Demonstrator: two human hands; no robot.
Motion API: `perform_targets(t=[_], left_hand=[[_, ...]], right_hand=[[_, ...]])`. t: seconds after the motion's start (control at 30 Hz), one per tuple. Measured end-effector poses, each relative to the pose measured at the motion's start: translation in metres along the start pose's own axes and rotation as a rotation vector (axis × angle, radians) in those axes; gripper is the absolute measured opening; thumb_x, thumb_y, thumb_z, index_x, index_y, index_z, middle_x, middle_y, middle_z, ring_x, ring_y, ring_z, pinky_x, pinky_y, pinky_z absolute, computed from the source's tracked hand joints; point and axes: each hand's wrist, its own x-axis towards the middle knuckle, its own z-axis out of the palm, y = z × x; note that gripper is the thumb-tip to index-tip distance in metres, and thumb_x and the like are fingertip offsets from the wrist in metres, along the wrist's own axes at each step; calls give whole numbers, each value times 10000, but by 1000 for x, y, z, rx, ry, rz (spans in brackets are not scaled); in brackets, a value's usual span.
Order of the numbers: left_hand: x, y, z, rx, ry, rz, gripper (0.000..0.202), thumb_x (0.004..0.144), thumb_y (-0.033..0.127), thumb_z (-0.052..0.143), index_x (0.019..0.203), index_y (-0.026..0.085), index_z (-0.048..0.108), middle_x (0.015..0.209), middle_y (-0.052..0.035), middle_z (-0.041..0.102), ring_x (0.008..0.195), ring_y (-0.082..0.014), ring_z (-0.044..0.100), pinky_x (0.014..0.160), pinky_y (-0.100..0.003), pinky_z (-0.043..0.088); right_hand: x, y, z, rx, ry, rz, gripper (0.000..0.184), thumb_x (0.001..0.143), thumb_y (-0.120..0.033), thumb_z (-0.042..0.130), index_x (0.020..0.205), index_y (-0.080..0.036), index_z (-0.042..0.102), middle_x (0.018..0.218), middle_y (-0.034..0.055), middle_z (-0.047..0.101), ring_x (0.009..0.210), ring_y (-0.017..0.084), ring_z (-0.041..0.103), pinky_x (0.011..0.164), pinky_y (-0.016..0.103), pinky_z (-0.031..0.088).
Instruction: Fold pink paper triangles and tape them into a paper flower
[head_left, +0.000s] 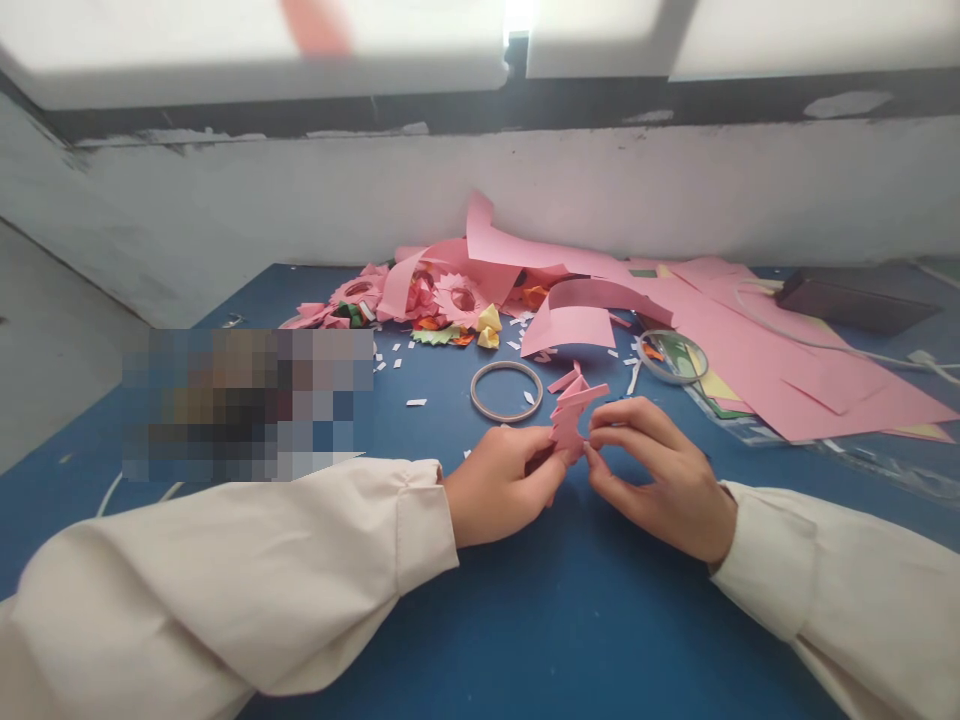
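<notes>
A small folded pink paper piece (570, 410) with pointed flaps stands between my two hands above the blue table (525, 620). My left hand (499, 485) pinches its lower left side with thumb and fingers. My right hand (652, 475) pinches its right side, fingers curled round it. Both wrists come from cream sleeves resting on the table.
A tape ring (506, 390) lies just beyond my hands, a second ring (673, 356) further right. Pink paper sheets (750, 340), cut pink flowers (457, 297) and coloured scraps pile against the white wall. A dark box (847, 300) with a white cable sits far right. A blurred patch lies left.
</notes>
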Motion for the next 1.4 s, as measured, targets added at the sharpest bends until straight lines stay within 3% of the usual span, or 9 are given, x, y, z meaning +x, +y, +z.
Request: perform_targets(t=[1.4], left_hand=[[0, 1, -1, 9, -6, -14, 326, 910, 236, 410, 604, 144, 477, 532, 39, 515, 490, -52, 466, 521, -163, 358]], right_hand=[[-1, 4, 2, -22, -26, -7, 160, 772, -57, 573, 848, -189, 523, 887, 73, 577, 825, 179, 571, 720, 343, 503]])
